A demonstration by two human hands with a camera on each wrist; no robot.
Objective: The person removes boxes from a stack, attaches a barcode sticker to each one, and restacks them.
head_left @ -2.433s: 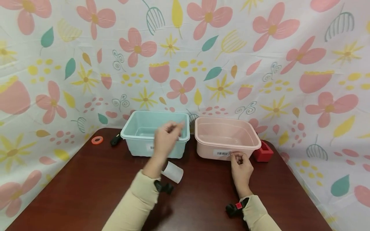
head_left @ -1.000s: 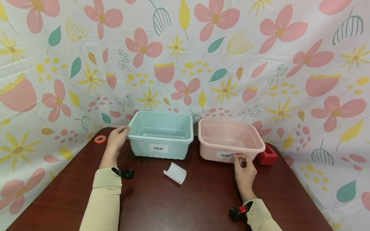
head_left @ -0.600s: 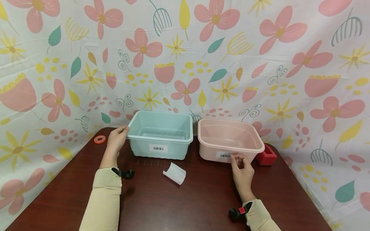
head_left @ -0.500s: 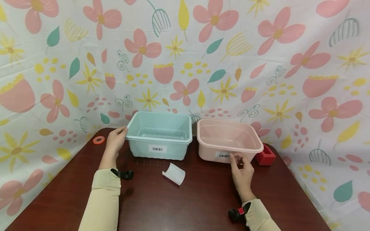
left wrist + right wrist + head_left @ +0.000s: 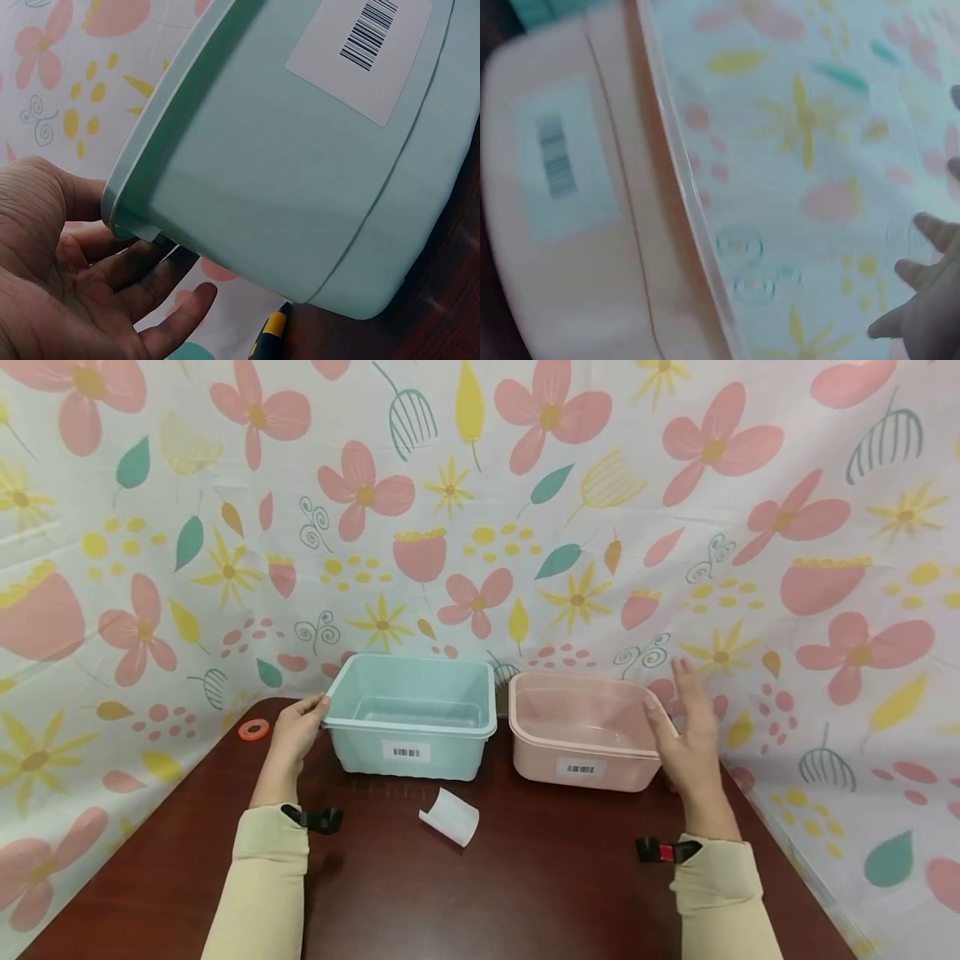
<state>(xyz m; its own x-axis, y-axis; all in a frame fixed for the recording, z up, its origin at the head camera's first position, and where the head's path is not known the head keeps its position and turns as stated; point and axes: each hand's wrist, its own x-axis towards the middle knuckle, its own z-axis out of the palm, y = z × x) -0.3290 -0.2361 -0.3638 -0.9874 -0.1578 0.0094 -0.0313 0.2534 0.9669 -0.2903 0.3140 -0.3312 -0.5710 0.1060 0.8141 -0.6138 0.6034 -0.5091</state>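
Note:
My left hand pinches the left end of the rim of a light blue plastic bin. In the left wrist view the thumb lies at the rim of the bin with the other fingers below it. A pink plastic bin stands to its right, with a barcode label on its front. My right hand is raised beside the pink bin's right end, fingers spread and holding nothing. The right wrist view is blurred and shows fingertips apart from the pink bin.
A curved white piece lies on the dark table before the bins. An orange ring sits at the left edge. A dark tool with a yellow band lies beside the blue bin. A floral cloth hangs behind.
My left hand went from over the blue bin to its left rim and stayed there. My right hand left the pink bin's front label, rose to the right and spread its fingers.

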